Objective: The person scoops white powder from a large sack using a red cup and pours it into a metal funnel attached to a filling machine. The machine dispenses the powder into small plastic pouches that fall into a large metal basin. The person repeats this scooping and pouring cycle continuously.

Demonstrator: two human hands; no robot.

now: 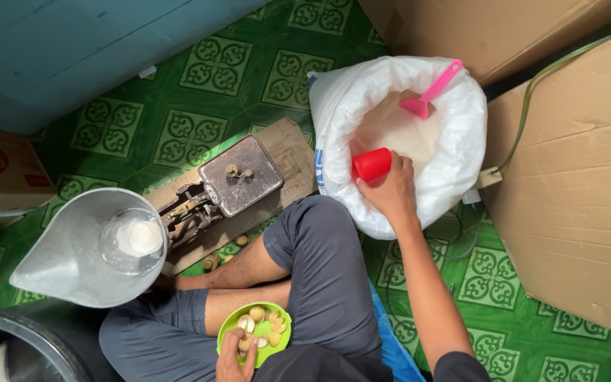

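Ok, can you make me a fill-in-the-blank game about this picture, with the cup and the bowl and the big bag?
1. The right hand holds a cup whose colour is ____.
2. The scoop stuck in the white sack is coloured ____.
3. The left hand rests on a small bowl whose colour is ____.
4. The metal scale pan holds a clear bag of ____ powder.

Missing words: red, pink, green, white

scoop (435, 90) in sack (334, 106), scale (238, 182) left

Right hand (389, 189) outstretched, grip closed; left hand (237, 356) curled near lap.
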